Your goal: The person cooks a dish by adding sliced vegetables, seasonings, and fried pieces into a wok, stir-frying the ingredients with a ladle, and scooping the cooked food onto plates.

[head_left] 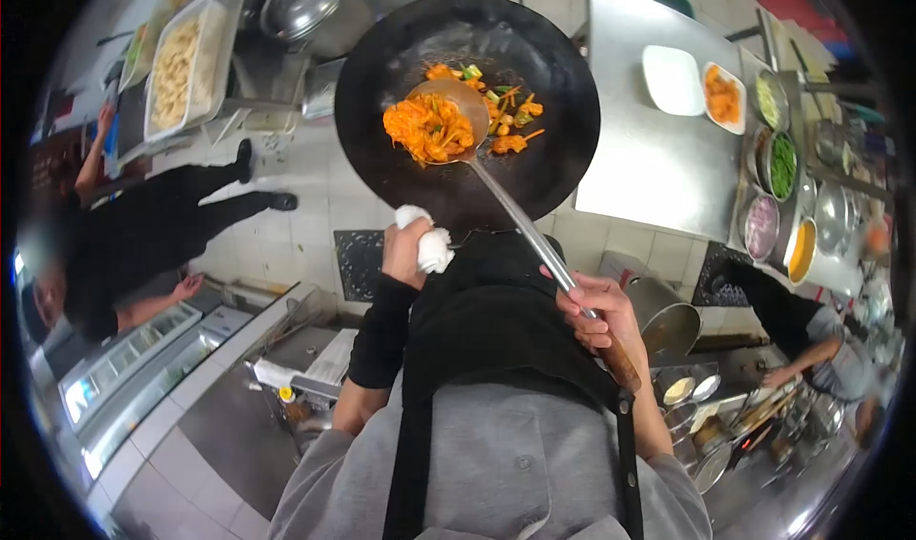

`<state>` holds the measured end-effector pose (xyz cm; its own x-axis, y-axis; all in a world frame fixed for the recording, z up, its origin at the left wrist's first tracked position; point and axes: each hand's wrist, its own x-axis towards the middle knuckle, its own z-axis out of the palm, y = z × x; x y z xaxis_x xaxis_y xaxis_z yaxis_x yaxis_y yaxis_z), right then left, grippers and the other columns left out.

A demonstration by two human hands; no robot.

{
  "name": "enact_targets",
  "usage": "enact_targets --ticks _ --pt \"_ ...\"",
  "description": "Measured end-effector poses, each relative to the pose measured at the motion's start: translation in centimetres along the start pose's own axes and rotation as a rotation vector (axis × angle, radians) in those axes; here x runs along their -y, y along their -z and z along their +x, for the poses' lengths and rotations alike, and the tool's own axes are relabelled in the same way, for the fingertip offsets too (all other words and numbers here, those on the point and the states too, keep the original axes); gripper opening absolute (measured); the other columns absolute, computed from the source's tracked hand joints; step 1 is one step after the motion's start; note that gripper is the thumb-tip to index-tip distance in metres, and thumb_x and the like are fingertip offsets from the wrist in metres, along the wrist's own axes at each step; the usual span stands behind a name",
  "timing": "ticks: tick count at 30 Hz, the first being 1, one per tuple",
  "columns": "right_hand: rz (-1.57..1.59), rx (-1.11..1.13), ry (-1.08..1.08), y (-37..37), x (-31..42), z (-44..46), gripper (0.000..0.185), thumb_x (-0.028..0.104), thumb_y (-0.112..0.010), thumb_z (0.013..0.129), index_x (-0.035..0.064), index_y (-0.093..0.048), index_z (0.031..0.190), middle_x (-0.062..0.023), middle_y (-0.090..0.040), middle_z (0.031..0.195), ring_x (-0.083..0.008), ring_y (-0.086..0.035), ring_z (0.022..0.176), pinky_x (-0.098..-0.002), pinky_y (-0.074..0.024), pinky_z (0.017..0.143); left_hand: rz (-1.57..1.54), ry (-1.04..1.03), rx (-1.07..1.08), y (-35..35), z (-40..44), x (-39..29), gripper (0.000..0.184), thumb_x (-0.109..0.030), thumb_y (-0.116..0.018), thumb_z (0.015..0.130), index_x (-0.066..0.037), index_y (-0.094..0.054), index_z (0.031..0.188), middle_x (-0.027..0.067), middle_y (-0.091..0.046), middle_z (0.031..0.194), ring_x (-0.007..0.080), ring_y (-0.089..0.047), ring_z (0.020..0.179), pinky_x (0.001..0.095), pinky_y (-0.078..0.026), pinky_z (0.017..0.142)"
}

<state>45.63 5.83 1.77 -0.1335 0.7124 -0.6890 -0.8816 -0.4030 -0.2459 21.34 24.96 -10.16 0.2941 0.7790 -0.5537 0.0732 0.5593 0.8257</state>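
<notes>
A large black wok [558,125] is in front of me, tilted so its inside shows. My right hand [599,313] is wrapped round the handle of a long metal ladle [520,218] with a wooden grip end. Orange-coated food pieces [425,130] are heaped in the ladle's bowl, over the wok. More orange pieces with green bits [510,120] lie on the wok's surface. My left hand [405,254] is closed on a bunched white cloth [434,247] at the wok's near rim. Whether a wok handle is inside the cloth is hidden.
On the right, a steel table [649,158] bears a white square plate [673,80] and a dish of orange food [723,99]. Bowls of chopped greens [782,163] stand beyond it. A tray of pale pieces [176,72] is at left. Co-workers [143,225] [811,330] stand both sides.
</notes>
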Motion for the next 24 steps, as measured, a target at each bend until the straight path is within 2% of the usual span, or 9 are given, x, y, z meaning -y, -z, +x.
enact_targets --ticks 2,3,4,6,12,13,16,21,24 --pt "0.019 -0.057 0.085 -0.3 0.6 -2.2 0.043 0.003 -0.056 0.094 -0.0065 -0.05 0.135 -0.0043 -0.051 0.075 -0.0004 -0.033 0.04 -0.0168 -0.025 0.03 -0.155 0.09 -0.013 -1.4 -0.6 -1.4 0.011 -0.007 -0.059 0.081 0.0 -0.062 0.074 0.0076 -0.062 0.07 0.018 -0.064 0.061 0.0319 -0.049 0.054" --pt "0.05 -0.046 0.142 0.0 0.8 -3.1 0.043 0.003 -0.056 0.094 -0.0066 -0.05 0.135 -0.0046 -0.051 0.075 -0.0005 -0.033 0.04 -0.0167 -0.0251 0.03 -0.019 -0.068 0.041 -1.2 -0.3 -1.0 0.009 -0.006 -0.059 0.081 0.0 -0.062 0.076 0.0082 -0.062 0.072 0.0183 -0.065 0.062 0.0321 -0.049 0.054" --pt "0.078 -0.037 0.205 0.4 1.2 -4.1 0.043 0.002 -0.055 0.094 -0.0067 -0.05 0.135 -0.0049 -0.05 0.074 -0.0005 -0.033 0.04 -0.0166 -0.0251 0.03 0.475 -0.42 0.14 -0.9 0.2 -1.2 0.007 -0.005 -0.059 0.081 -0.001 -0.061 0.077 0.0083 -0.062 0.073 0.019 -0.065 0.064 0.0319 -0.05 0.056" --pt "0.109 -0.068 0.34 0.9 1.8 -6.2 0.042 0.001 -0.054 0.094 -0.0074 -0.05 0.135 -0.0053 -0.05 0.074 -0.0007 -0.034 0.04 -0.0165 -0.0255 0.03 -0.254 0.142 0.042 -2.6 0.2 -3.0 0.006 -0.005 -0.059 0.081 -0.002 -0.061 0.077 0.0069 -0.06 0.073 0.0181 -0.064 0.064 0.0307 -0.049 0.058" --pt "-0.105 -0.359 0.738 1.7 5.4 -8.5 0.036 0.006 -0.057 0.094 -0.0107 -0.055 0.126 -0.0036 -0.049 0.067 -0.0017 -0.036 0.04 -0.0185 -0.0241 0.03 -0.134 0.114 0.019 -2.3 0.8 -3.9 0.006 -0.004 -0.059 0.079 -0.002 -0.059 0.074 0.0045 -0.056 0.071 0.016 -0.06 0.062 0.0294 -0.047 0.058" --pt "-0.211 -0.456 0.721 2.7 6.2 -8.7 0.028 0.01 -0.061 0.093 -0.0075 -0.061 0.115 -0.0005 -0.045 0.058 -0.0031 -0.036 0.04 -0.0207 -0.0253 0.032 -0.051 0.045 0.045 -1.6 1.1 -3.3 0.006 -0.004 -0.059 0.079 -0.003 -0.059 0.074 0.0046 -0.056 0.072 0.0163 -0.06 0.063 0.0297 -0.047 0.058" --pt "-0.438 -0.594 0.782 5.2 9.2 -7.4 0.02 0.008 -0.06 0.091 -0.0054 -0.064 0.107 0.0014 -0.043 0.052 -0.0054 -0.038 0.039 -0.0233 -0.0279 0.033 0.118 -0.071 0.087 0.0 1.6 -2.0 0.005 -0.005 -0.059 0.079 -0.003 -0.058 0.075 0.0051 -0.057 0.073 0.0175 -0.06 0.064 0.0309 -0.048 0.057" --pt "-0.813 -0.827 0.84 7.0 11.6 -4.3 0.033 0.003 -0.058 0.09 -0.0073 -0.06 0.121 -0.0002 -0.049 0.058 -0.0086 -0.044 0.039 -0.0261 -0.0356 0.035 -0.083 0.134 0.062 0.5 1.8 -2.2 0.008 -0.011 -0.056 0.082 -0.006 -0.056 0.088 0.0102 -0.062 0.073 0.0231 -0.065 0.061 0.0354 -0.051 0.045" --pt "-0.985 -0.954 0.888 6.9 11.3 -2.0 0.043 0.003 -0.058 0.089 -0.0072 -0.056 0.131 -0.0041 -0.055 0.061 -0.0114 -0.048 0.04 -0.0286 -0.0402 0.037 -0.028 0.081 0.087 0.9 1.8 -2.0 0.009 -0.012 -0.056 0.082 -0.006 -0.056 0.089 0.0116 -0.063 0.073 0.0227 -0.064 0.06 0.0348 -0.051 0.044"
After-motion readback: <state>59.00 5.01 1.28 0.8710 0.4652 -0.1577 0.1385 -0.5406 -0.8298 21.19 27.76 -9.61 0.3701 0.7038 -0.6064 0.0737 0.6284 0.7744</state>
